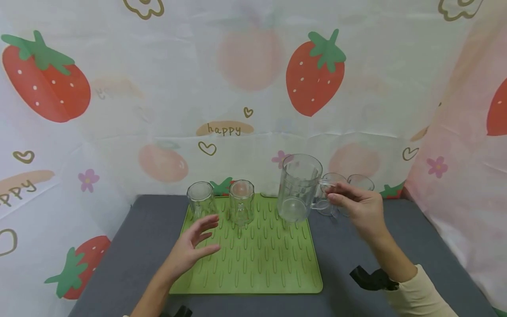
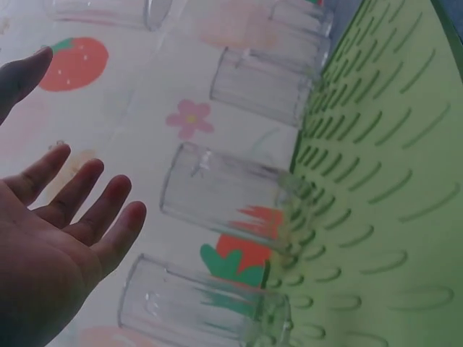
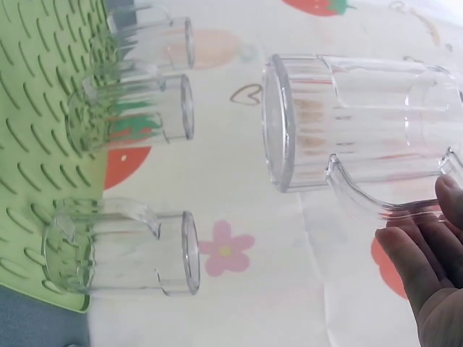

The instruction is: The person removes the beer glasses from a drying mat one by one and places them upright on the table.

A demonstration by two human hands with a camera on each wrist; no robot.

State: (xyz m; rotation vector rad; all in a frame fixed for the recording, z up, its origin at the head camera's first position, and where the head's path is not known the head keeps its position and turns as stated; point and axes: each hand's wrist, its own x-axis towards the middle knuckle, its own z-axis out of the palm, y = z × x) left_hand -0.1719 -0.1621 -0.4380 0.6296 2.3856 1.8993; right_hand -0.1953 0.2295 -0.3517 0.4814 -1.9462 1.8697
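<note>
A clear glass mug [image 1: 299,187] hangs above the far right part of the green ridged mat [image 1: 257,264]. My right hand [image 1: 358,207] pinches its handle between thumb and fingers, as the right wrist view also shows. My left hand [image 1: 194,246] is held over the left side of the mat, fingers spread and relaxed, touching nothing. Two more clear mugs stand along the mat's far edge, a left mug [image 1: 200,200] and a middle mug [image 1: 241,202]. A third mug [image 3: 123,253] stands near the mat's corner in the right wrist view; the raised mug overlaps that area in the head view.
Two other clear mugs stand behind my right hand, one [image 1: 332,178] partly covered by the held handle and another [image 1: 361,180] mostly hidden by the fingers. Grey cloth [image 1: 130,251] covers the table. A strawberry-printed curtain [image 1: 253,101] hangs right behind the mat.
</note>
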